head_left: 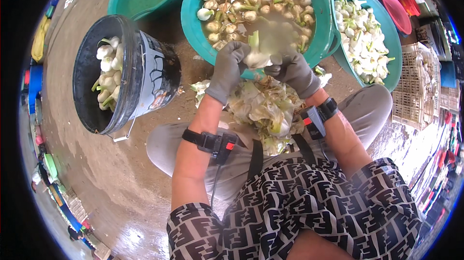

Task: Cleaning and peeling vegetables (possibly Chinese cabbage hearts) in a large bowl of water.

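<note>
Both my hands wear grey gloves and meet at a white garlic bulb [256, 58] with a short green stem. My left hand [229, 64] grips it from the left, fingers curled. On its right side my right hand [293, 70] has its fingers closed at the bulb, partly behind a blurred spot in the picture. Just beyond stands a green tub [193, 35] of murky water with many garlic bulbs [250, 16] floating in it. A heap of peeled garlic skins [263, 108] lies below my hands, between my legs.
To the left, a black bucket [126, 74] tilts toward me with white bulbs inside. Another green tub [116, 1] is at the back left. At the right sit a green tub [396, 74] full of cleaned garlic, a pink basin [395, 12] and a plastic crate [413, 91].
</note>
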The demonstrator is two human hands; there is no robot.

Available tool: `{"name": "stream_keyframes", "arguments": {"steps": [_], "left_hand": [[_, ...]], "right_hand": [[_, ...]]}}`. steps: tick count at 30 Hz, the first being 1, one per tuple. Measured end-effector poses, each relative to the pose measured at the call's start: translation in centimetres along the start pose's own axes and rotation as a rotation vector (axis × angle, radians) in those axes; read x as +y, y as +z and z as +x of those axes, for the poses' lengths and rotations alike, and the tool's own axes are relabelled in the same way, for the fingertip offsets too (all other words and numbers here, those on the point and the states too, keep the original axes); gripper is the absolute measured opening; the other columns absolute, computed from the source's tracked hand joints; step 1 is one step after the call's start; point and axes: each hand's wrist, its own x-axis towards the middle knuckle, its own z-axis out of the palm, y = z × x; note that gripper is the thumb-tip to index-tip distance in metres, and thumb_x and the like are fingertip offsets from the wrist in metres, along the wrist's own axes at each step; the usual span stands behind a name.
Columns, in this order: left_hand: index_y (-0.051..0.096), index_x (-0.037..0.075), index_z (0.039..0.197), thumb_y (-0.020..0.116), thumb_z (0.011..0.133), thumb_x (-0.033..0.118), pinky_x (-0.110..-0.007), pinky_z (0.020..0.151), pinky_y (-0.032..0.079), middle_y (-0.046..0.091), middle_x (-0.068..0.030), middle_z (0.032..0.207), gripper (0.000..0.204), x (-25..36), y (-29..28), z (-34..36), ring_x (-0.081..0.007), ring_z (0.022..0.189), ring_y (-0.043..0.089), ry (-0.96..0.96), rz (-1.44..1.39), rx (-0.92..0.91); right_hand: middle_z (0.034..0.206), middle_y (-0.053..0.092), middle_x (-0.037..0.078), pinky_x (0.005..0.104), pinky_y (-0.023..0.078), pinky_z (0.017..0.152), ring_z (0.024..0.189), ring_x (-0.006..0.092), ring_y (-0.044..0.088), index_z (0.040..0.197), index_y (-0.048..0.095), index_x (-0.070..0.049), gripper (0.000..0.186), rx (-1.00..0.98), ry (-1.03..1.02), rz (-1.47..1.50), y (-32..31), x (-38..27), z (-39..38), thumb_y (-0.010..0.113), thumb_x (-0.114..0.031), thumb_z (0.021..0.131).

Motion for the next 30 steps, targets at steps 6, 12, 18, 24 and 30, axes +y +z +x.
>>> {"name": "stream_keyframes", "arguments": {"steps": [6, 12, 18, 24, 30], "left_hand": [[0.055, -0.001, 0.093, 0.056, 0.083, 0.012, -0.025, 0.067, 0.047, 0.057, -0.0063, 0.085, 0.016, 0.9, 0.7, -0.1, -0.0141, 0.074, 0.055, -0.041, 0.087, 0.038], [0.061, 0.006, 0.088, 0.065, 0.076, 0.021, -0.028, 0.066, 0.047, 0.061, -0.0057, 0.084, 0.02, 1.3, 1.5, -0.7, -0.0156, 0.076, 0.058, 0.453, 0.84, 0.199], [0.059, 0.001, 0.079, 0.064, 0.078, 0.016, -0.028, 0.057, 0.044, 0.06, -0.0072, 0.077, 0.016, 0.4, 1.6, -0.4, -0.0112, 0.064, 0.055, 0.194, 0.882, 0.209], [0.059, 0.001, 0.09, 0.057, 0.084, 0.017, -0.024, 0.062, 0.047, 0.062, -0.0057, 0.085, 0.017, 0.8, 1.3, -0.4, -0.0093, 0.072, 0.057, 0.134, 0.291, -0.005], [0.057, 0.001, 0.095, 0.05, 0.088, 0.019, -0.026, 0.075, 0.048, 0.061, -0.0053, 0.089, 0.02, 1.3, 0.8, -0.6, -0.0135, 0.08, 0.058, 0.288, 0.144, -0.105]], "right_hand": [[0.068, 0.041, -0.001, 0.028, 0.034, 0.056, 0.055, 0.0138, 0.035, 0.083, 0.048, -0.005, 0.012, 0.033, 0.035, 0.022, -1.7, 1.0, 0.0, 0.043, 0.005, 0.08], [0.072, 0.047, 0.0, 0.0242, 0.037, 0.055, 0.056, 0.01, 0.042, 0.092, 0.05, -0.003, 0.014, 0.181, -0.087, -0.017, 0.1, 0.4, 0.1, 0.046, 0.002, 0.08], [0.083, 0.052, 0.004, 0.0231, 0.042, 0.054, 0.067, 0.0121, 0.052, 0.104, 0.049, 0.0, 0.025, 0.274, 0.13, 0.032, 0.9, 1.1, 0.2, 0.043, 0.002, 0.08], [0.077, 0.049, 0.007, 0.0249, 0.033, 0.05, 0.056, 0.0129, 0.039, 0.098, 0.049, 0.001, 0.021, 0.127, -0.06, -0.159, -1.5, 0.5, -0.8, 0.035, -0.003, 0.083], [0.06, 0.042, 0.002, 0.0223, 0.03, 0.046, 0.046, 0.0099, 0.035, 0.078, 0.047, -0.005, 0.017, 0.03, 0.138, 0.928, -1.6, -0.6, -0.7, 0.037, -0.018, 0.08]]}}
